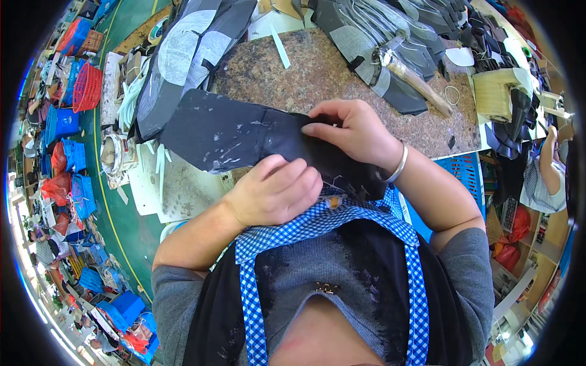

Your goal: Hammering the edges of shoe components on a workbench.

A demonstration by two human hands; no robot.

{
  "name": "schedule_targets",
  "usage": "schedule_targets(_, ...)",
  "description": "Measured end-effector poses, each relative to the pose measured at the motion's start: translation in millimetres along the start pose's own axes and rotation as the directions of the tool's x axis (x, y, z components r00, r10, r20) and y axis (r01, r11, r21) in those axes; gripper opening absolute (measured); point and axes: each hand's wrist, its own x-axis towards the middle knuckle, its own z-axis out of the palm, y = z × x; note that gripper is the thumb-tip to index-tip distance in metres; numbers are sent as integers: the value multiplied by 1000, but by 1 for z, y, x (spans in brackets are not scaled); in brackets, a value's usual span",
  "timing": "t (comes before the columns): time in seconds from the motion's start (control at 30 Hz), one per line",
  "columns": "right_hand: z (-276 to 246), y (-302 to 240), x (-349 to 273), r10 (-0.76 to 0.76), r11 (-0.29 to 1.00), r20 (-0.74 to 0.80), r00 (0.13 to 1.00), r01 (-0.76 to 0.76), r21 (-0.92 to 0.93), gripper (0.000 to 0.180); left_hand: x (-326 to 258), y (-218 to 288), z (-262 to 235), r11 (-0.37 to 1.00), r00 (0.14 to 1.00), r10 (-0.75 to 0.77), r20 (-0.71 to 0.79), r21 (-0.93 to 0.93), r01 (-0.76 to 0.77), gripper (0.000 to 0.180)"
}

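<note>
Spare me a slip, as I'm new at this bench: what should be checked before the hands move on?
1. Left hand on the black piece: ok, fingers curled at its lower edge.
2. Right hand on it: ok, thumb and fingers at the upper edge.
3. Piece's upper face free of marks: not ok, whitish smears show.
4. Piece's underside: cannot tell, hidden.
5. Hammer apart from both hands: ok, it lies farther back.

To our left, a red basket [87, 87] and a blue bin [61, 124] stand near the green floor [139, 230]; to our right, we see a yellowish roll [492, 97].
</note>
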Motion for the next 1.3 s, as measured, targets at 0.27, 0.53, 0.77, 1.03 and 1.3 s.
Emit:
schedule_targets(0.27, -5, 2, 5, -5, 997, 65, 998, 10, -76, 25, 6, -1, -3, 999, 998, -48, -39, -20, 47, 26)
schedule_targets(0.53, -17, -14, 12, 21, 997, 228, 973, -2, -82, 27, 4, -4, -5, 999, 997, 10, -78, -36, -12, 29)
schedule_targets(0.77, -31, 12, 18, -554, 798, -4, 832, 530, -289, 18, -3, -6, -12, 994, 1000, -19, -21, -109, 17, 24)
schedule_targets(1.03, -30, 0, 24, 3, 981, 198, 980, 35, -189, 31, 17, -19, -4, 1000, 1000, -20, -12, -14, 20, 21)
schedule_targets(1.3, -48, -2, 24, 73, 996, 418, 906, -45, -77, 21, 19, -13, -23, 997, 999, 24, -34, -67, -26, 22)
